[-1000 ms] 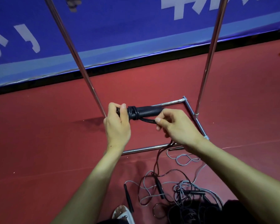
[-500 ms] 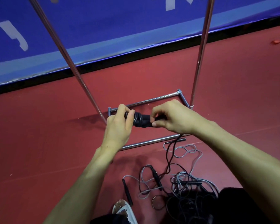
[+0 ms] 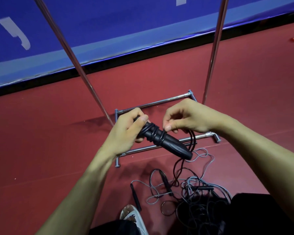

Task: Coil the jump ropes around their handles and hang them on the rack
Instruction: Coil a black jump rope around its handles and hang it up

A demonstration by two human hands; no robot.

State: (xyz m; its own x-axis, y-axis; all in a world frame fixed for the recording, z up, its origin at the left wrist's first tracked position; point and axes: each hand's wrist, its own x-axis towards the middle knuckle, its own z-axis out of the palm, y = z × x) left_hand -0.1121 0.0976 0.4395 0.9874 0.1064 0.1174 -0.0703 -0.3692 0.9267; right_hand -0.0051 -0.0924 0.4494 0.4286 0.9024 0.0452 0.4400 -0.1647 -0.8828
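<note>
My left hand (image 3: pixel 126 131) grips the upper end of a pair of black jump-rope handles (image 3: pixel 170 144), which slant down to the right. Several turns of black rope (image 3: pixel 154 134) are wound round the handles near my left thumb. My right hand (image 3: pixel 188 118) pinches the black rope just right of the coils; the loose rope (image 3: pixel 192 139) hangs from it down to a tangle on the floor. The chrome rack's two uprights (image 3: pixel 71 55) rise behind my hands from its rectangular base (image 3: pixel 153 103).
A tangle of black and grey jump ropes (image 3: pixel 190 192) with slim black handles (image 3: pixel 135 197) lies on the red floor below my hands. A white sandal (image 3: pixel 136 217) shows at the bottom. A blue banner wall (image 3: pixel 126 22) runs across the back.
The handles have tipped from roughly level to slanting down to the right. My right hand has come off them and now pinches the rope beside the coils. The view shifted slightly.
</note>
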